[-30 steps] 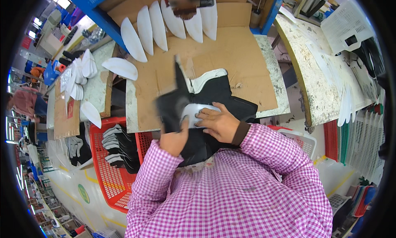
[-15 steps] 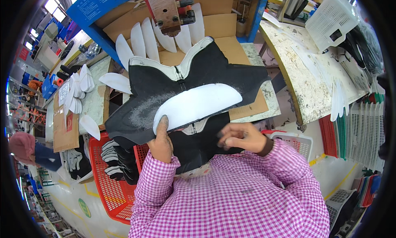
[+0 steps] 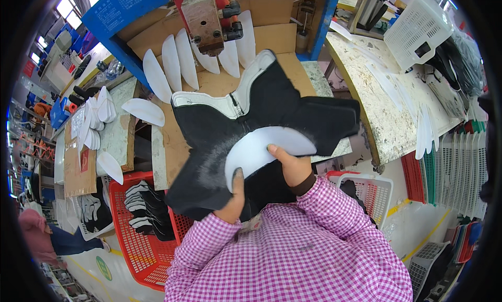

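Note:
A white half-moon stiffener (image 3: 256,147) lies flat on a black shoe upper (image 3: 272,100), whose V-shaped far edge is lined in white. My left hand (image 3: 234,200) grips the near left side, thumb pressed on the stiffener's left end. With its thumb on the stiffener's near edge, my right hand (image 3: 294,168) clasps the near side farther right. The fingers of both hands are hidden underneath. Grey scuffing marks the upper left of the stiffener. Beyond the upper hangs a metal press head (image 3: 204,27) with red parts and hose fittings.
White half-moon pieces (image 3: 170,61) stand along the cardboard inside the blue machine frame (image 3: 120,19). More stiffeners lie on the left table (image 3: 117,132). A red basket (image 3: 138,249) holds black-and-white pieces. At right are a worn table (image 3: 366,77) and a white basket (image 3: 384,197).
My right hand has come in from the right and taken hold of the upper and stiffener. Both have shifted right and nearer, tilting slightly, and my left hand has moved with them.

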`<state>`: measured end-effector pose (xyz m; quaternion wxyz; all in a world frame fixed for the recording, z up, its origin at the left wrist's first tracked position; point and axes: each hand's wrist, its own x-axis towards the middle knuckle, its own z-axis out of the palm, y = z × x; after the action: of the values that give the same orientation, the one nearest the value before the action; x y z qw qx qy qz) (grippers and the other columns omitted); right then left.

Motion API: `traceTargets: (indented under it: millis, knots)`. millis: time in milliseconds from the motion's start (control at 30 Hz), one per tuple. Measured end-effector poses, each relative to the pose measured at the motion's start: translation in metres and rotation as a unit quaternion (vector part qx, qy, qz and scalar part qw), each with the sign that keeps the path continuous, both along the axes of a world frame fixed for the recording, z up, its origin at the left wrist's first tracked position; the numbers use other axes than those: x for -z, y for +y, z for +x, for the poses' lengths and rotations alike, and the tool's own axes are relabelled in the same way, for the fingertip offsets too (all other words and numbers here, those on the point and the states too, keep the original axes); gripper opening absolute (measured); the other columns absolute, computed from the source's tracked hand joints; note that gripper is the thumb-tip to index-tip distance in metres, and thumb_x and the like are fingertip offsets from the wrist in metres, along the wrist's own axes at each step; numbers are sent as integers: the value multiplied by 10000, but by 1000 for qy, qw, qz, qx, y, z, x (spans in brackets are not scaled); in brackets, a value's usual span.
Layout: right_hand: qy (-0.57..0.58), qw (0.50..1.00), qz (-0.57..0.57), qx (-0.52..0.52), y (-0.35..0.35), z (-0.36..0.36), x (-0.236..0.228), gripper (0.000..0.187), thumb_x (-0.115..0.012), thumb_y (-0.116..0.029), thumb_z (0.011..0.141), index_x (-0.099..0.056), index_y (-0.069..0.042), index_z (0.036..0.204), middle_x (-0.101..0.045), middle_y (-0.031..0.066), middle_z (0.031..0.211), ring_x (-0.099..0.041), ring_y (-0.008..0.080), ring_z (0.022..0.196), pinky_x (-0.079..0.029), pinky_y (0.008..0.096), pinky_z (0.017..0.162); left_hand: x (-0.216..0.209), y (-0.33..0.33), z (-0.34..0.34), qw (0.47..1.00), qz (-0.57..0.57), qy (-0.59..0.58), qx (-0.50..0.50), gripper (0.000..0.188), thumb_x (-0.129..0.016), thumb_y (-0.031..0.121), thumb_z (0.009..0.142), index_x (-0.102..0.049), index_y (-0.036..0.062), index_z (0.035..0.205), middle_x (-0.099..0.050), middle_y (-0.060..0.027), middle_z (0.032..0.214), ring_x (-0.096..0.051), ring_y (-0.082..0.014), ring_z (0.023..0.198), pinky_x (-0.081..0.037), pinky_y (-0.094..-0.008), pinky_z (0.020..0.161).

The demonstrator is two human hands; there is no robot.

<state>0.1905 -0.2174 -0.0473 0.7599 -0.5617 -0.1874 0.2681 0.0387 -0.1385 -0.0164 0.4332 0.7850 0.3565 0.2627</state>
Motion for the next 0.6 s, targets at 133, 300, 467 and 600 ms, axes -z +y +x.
traceTargets:
  millis: [133, 300, 467, 600]
  knots:
    - [-346, 937, 37, -36, 1, -11, 2, 427, -634, -41, 838, -538, 46, 1244, -612, 213, 1169, -615, 281, 1070, -483, 330, 907, 11, -11, 22, 940, 331, -60, 65, 671, -662, 132, 808, -354, -85, 1363, -582, -281, 1127, -638, -336, 629, -519, -325, 547]
    - [-441, 897, 11, -39, -1, -8, 0, 509, -619, -12, 826, -481, 50, 1312, -580, 259, 1227, -619, 326, 1100, -500, 332, 903, 19, 6, 20, 960, 187, -140, 154, 708, -643, 104, 784, -319, -74, 1389, -595, -279, 1100, -654, -357, 676, -542, -363, 611]
    - [-352, 929, 12, -114, -2, -9, 12, 568, -630, 11, 816, -434, 52, 1348, -527, 220, 1319, -566, 271, 1174, -461, 327, 946, 38, 10, 18, 964, 250, -31, 85, 566, -609, 78, 792, -426, -76, 1305, -547, -297, 1177, -655, -396, 727, -544, -412, 673]
    - [-382, 919, -36, -86, 0, -2, 29, 468, -633, -5, 821, -508, 49, 1268, -591, 230, 1197, -607, 323, 1083, -480, 336, 905, 40, 8, 17, 978, 149, -55, 135, 567, -647, 145, 829, -425, -77, 1301, -551, -289, 1195, -655, -403, 785, -535, -386, 697]
